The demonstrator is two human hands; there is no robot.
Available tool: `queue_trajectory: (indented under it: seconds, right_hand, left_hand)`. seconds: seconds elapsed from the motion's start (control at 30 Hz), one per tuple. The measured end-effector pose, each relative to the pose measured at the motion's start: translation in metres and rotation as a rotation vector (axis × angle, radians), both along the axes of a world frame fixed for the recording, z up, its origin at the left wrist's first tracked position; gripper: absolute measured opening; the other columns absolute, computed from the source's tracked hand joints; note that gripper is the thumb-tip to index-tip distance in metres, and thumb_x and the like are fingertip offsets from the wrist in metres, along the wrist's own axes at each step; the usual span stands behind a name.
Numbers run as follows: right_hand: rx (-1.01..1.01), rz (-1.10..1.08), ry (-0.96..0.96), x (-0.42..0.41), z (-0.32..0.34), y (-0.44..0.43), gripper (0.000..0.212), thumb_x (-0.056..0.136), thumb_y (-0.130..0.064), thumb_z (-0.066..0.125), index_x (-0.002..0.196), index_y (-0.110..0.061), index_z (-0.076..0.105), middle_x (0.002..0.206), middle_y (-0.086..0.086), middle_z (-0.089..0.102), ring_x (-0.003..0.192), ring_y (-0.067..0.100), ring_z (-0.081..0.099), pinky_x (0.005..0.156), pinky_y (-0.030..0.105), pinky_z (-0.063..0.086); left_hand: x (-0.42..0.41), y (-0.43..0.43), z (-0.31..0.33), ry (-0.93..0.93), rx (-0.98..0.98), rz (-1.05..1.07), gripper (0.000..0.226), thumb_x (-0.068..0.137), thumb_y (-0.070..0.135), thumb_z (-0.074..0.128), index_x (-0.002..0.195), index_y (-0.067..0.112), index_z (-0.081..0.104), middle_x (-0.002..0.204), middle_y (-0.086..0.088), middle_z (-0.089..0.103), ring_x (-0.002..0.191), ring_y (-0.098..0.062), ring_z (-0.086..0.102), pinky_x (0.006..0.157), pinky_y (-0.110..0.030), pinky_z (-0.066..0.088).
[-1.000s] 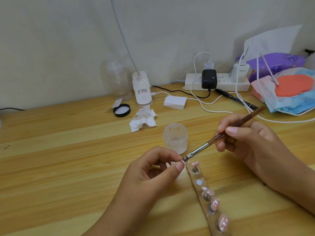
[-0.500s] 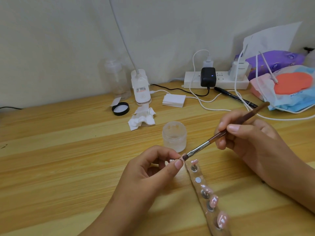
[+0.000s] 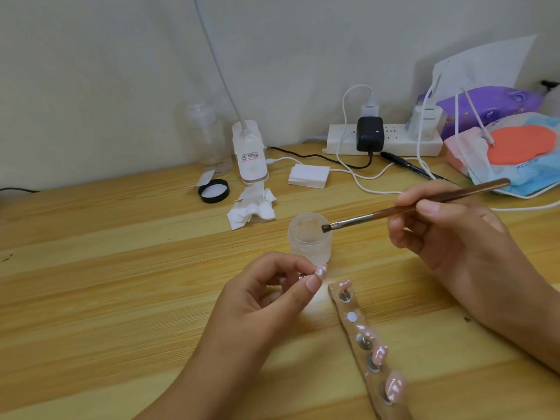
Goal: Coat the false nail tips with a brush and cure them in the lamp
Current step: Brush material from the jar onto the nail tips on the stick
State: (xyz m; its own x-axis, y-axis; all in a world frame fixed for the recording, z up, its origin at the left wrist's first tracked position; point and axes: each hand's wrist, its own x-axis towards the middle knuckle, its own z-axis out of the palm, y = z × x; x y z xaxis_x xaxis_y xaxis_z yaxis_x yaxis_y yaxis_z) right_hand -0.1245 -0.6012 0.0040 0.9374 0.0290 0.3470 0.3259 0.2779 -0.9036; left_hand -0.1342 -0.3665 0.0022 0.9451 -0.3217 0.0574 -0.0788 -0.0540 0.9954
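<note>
Nail tip, pink, was pinched between thumb and forefinger of the left hand, while the right hand gripped the brush with its bristles over the jar just beyond the left hand, other tips standing on the strip between both wrists.
</note>
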Motion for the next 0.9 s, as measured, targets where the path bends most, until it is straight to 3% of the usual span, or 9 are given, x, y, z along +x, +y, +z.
queue_trajectory:
  seconds: [0.13,0.2,0.33,0.53,0.7,0.9]
  right_hand:
    - [0.009,0.001,0.056,0.0,0.001,0.002,0.024,0.085,-0.014,0.053,0.084,-0.022,0.076,0.067,0.003,0.067,0.066,0.012,0.065,0.064,0.02,0.053]
    - [-0.009,-0.004,0.065,-0.002,0.002,0.004,0.017,0.083,-0.017,0.059,0.084,-0.022,0.076,0.066,0.006,0.068,0.065,0.013,0.066,0.064,0.021,0.054]
    - [-0.026,-0.015,0.081,-0.004,0.004,0.007,0.01,0.087,-0.028,0.067,0.083,-0.023,0.075,0.068,0.009,0.071,0.064,0.016,0.067,0.064,0.022,0.055]
    - [-0.036,0.009,0.069,-0.008,0.006,0.011,0.022,0.076,-0.046,0.073,0.083,-0.025,0.074,0.069,0.009,0.072,0.065,0.017,0.07,0.062,0.021,0.054]
    - [-0.093,-0.023,0.045,-0.008,0.005,0.012,0.003,0.083,-0.028,0.072,0.081,-0.026,0.073,0.069,0.012,0.072,0.067,0.02,0.071,0.063,0.022,0.055]
    - [-0.107,-0.101,0.028,-0.007,0.002,0.01,0.009,0.085,-0.033,0.07,0.083,-0.025,0.073,0.072,0.013,0.073,0.069,0.02,0.07,0.066,0.023,0.056]
  left_hand:
    - [0.0,0.002,-0.001,-0.004,0.002,-0.022,0.027,0.066,0.048,0.072,0.083,0.027,0.073,0.081,0.0,0.065,0.071,-0.004,0.054,0.065,-0.009,0.042]
    - [0.0,0.002,-0.002,0.002,0.01,-0.026,0.028,0.066,0.048,0.073,0.084,0.027,0.074,0.086,-0.005,0.067,0.073,-0.004,0.058,0.067,-0.01,0.044]
    - [0.001,0.002,-0.003,0.001,0.022,-0.028,0.024,0.066,0.046,0.074,0.082,0.028,0.075,0.087,-0.004,0.07,0.075,-0.002,0.061,0.067,-0.01,0.046]
    - [0.0,0.001,-0.002,0.006,0.031,-0.015,0.011,0.07,0.036,0.076,0.078,0.029,0.074,0.081,-0.002,0.069,0.069,-0.002,0.058,0.062,-0.009,0.043]
    - [-0.001,0.001,0.0,-0.005,0.05,-0.026,0.012,0.071,0.041,0.075,0.076,0.031,0.074,0.074,0.012,0.068,0.068,0.002,0.058,0.062,-0.008,0.042]
    - [-0.001,0.001,0.001,0.009,0.03,-0.028,0.011,0.073,0.036,0.072,0.079,0.027,0.075,0.08,0.008,0.071,0.072,-0.001,0.061,0.065,-0.009,0.045]
